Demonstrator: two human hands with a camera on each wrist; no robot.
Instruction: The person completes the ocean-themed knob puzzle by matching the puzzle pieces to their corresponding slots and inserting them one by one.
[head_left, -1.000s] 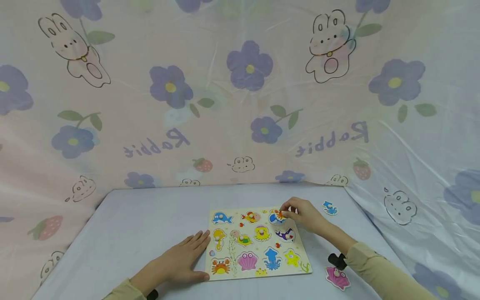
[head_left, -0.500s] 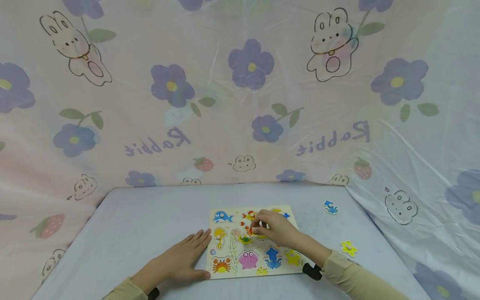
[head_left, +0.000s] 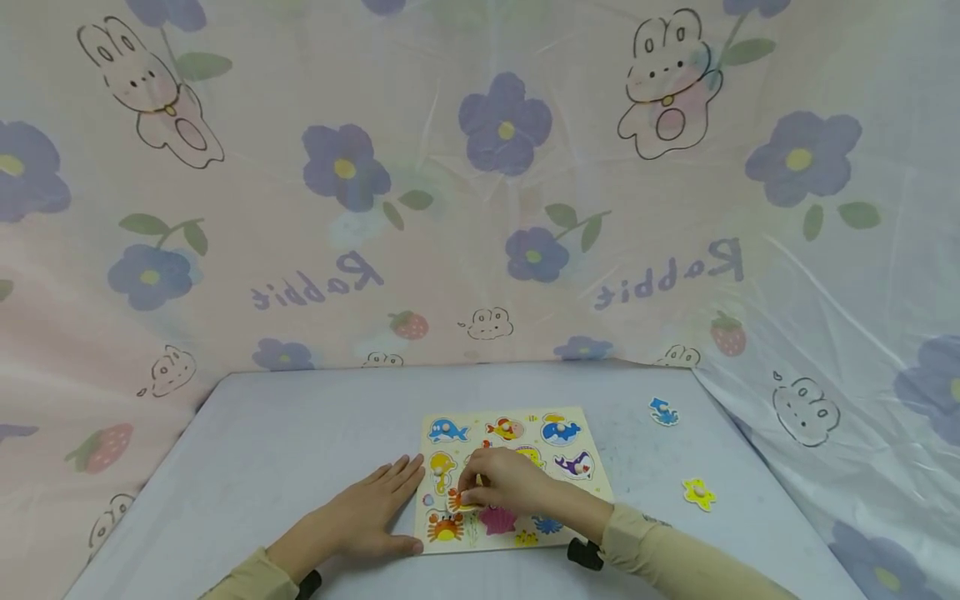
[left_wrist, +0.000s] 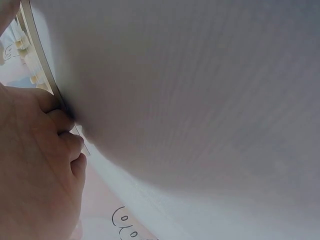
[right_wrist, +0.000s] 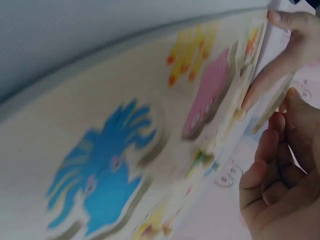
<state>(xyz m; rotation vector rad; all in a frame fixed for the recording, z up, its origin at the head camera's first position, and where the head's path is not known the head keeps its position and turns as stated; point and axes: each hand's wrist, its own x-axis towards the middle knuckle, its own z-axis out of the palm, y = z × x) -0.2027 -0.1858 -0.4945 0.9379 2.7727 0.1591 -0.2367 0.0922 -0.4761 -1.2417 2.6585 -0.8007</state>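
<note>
A wooden sea-animal puzzle board point(head_left: 483, 545) lies on the table. My right hand point(head_left: 513, 483) pinches an orange crab puzzle piece point(head_left: 456, 500) just above the printed crab recess point(head_left: 446, 529) at the board's near left corner. In the right wrist view that piece point(right_wrist: 272, 105) appears edge-on and tilted, clear of the board. My left hand point(head_left: 360, 521) lies flat, fingers straight, against the board's left edge, thumb near its front corner. Whale, fish, seahorse and dolphin pieces sit in the board. The turtle is mostly hidden behind my right hand.
Right of the board lie a loose blue squid piece point(head_left: 663, 412), farther back, and a yellow star piece point(head_left: 699, 494), nearer. Printed squid point(right_wrist: 107, 180) and pink shell point(right_wrist: 207, 95) recesses show in the right wrist view. A patterned cloth point(head_left: 420, 250) hangs behind the table.
My right hand has carried the crab piece from the board's far right corner leftward and nearer, to the crab recess. The star piece has come into sight. My left hand stays put.
</note>
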